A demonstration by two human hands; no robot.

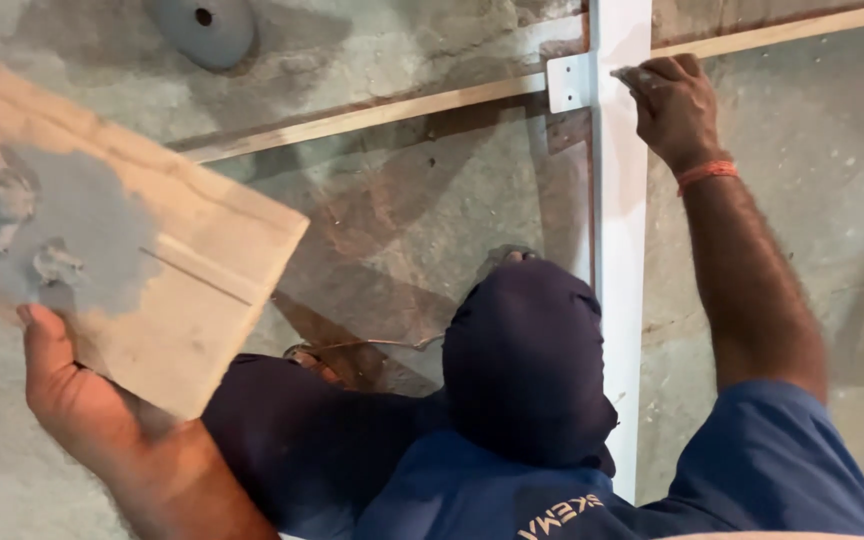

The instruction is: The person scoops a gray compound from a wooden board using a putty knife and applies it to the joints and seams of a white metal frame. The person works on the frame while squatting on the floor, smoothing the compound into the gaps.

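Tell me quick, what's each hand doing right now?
Left hand: closed on wooden board smeared with grey putty.
Right hand: closed on a small tool against the white frame.

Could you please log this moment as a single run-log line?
left hand: holds wooden board with grey putty | right hand: presses small scraper at white bracket on white frame | posture: crouched on concrete floor

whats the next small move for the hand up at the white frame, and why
Probably draw the small putty blade in the right hand down along the white painted metal frame beside its white bracket. The left hand holds the wooden board of grey filler ready.
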